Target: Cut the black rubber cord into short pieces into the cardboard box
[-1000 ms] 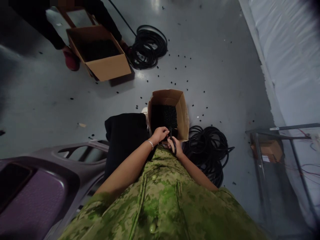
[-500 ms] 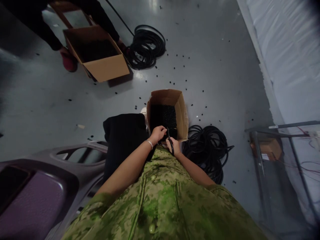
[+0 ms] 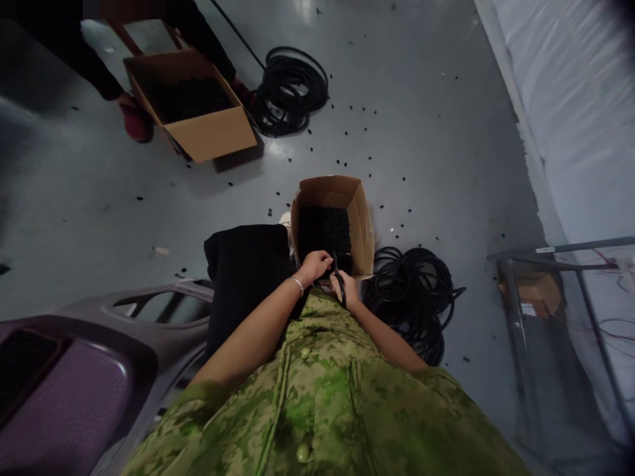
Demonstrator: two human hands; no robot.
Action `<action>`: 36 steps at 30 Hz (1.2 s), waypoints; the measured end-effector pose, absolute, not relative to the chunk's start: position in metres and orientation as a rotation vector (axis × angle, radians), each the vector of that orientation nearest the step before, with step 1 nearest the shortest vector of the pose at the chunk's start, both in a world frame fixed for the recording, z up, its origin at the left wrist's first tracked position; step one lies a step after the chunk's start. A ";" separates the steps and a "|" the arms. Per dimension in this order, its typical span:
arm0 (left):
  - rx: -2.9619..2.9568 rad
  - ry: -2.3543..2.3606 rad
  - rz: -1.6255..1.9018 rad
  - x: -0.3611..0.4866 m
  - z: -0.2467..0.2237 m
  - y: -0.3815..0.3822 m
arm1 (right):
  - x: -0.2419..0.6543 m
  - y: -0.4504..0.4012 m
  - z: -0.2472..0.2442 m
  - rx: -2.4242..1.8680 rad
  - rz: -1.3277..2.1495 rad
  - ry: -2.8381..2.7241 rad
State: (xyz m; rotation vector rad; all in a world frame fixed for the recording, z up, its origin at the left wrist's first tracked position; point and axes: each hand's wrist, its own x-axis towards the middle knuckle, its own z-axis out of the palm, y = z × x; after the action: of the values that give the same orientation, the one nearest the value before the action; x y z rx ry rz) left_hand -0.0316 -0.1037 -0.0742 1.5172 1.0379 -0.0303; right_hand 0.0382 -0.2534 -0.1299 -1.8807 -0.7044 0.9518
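Observation:
My right hand (image 3: 348, 291) is wrapped round a pair of black-handled scissors (image 3: 341, 285), whose blades point up toward my left fingertips. My left hand (image 3: 316, 266) is closed in a pinch close to the blades. A dark strand of black tubing (image 3: 323, 286) shows just under it, mostly hidden by the fingers. Both hands are over the near edge of an open cardboard box (image 3: 364, 231). Inside the box lies a heap of small black pieces (image 3: 335, 228). Loose coils of black tubing (image 3: 411, 297) lie on the floor right of the box.
At the upper left, a person in dark clothes sits behind another cardboard box (image 3: 211, 135) holding black pieces. A coil of black tubing (image 3: 292, 89) lies beside it. Small black bits dot the grey floor (image 3: 436, 165). A purple-seated chair (image 3: 74, 403) stands left, a metal frame (image 3: 560, 250) right.
Almost nothing differs. Both hands and the scissors hold nearly the same place, with the blades tilted very slightly; the view has shifted a little.

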 end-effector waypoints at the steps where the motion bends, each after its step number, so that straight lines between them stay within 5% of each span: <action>1: 1.491 1.052 -0.031 -0.031 -0.074 -0.104 | 0.038 -0.254 -0.132 -1.893 0.922 -0.722; 36: 0.971 1.048 0.158 -0.028 -0.052 -0.107 | 0.042 -0.258 -0.136 -1.973 0.922 -0.752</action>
State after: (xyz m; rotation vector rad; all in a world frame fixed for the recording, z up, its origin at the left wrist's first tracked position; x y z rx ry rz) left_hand -0.0283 -0.1071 -0.0516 0.9713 1.0480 0.1575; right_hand 0.0424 -0.2580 -0.1359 -1.9729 -0.7518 0.9219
